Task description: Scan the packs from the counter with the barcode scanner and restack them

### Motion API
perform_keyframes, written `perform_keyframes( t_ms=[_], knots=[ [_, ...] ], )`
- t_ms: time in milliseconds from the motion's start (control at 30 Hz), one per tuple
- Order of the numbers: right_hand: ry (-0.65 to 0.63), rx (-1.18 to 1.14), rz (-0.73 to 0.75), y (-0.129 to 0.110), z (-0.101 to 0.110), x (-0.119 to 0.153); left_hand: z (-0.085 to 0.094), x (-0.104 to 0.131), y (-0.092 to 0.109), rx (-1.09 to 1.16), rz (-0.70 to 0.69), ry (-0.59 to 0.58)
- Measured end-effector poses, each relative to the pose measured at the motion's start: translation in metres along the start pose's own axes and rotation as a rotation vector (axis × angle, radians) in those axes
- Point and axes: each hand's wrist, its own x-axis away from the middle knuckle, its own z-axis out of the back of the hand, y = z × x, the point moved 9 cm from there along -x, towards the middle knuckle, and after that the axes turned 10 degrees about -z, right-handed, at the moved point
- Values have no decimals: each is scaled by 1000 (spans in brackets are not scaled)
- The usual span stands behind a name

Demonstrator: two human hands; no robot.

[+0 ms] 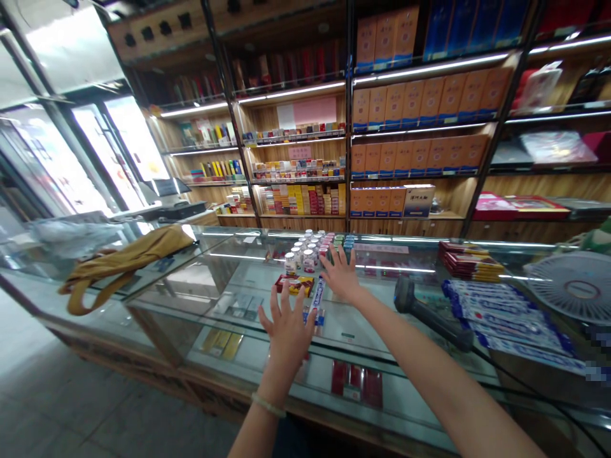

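Left hand (289,321) hangs spread wide, red-and-yellow packet (300,284) at its twelve o'clock; right hand (340,277) hangs wide too (white-capped bottles (309,260) at its ten), blue-and-white pack (317,292) at its eight on the glass counter (370,312).

Left hand (289,324) and right hand (341,278) stretch forward, both splayed.

- The left grip (289,324) is a bare human hand with slender fingers.
- Around the left wrist (275,385) there is one pale bracelet (268,405), a narrow and rounded band; its material cannot be told.
- The right grip (340,278) is likewise a bare hand, and its long forearm (429,362) is uncovered.
- Beside the left forearm (254,436), a small piece of dark, bluish cloth (292,439) is visible, which looks like clothing.
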Motion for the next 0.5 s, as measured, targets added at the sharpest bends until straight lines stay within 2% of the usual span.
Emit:
perform_keyframes(
  t_ms=[300, 400, 500],
  knots=[
    [-74, -4, -4, 10, 12, 7, -3, -12, 11, -33, -34, -25],
    [-44, -1, 18, 14, 28, 10, -2, -16, 16, -27, -46, -4],
    [13, 8, 55, 21, 53, 17, -1, -21, 25, -7, -69, 20]
  ],
)
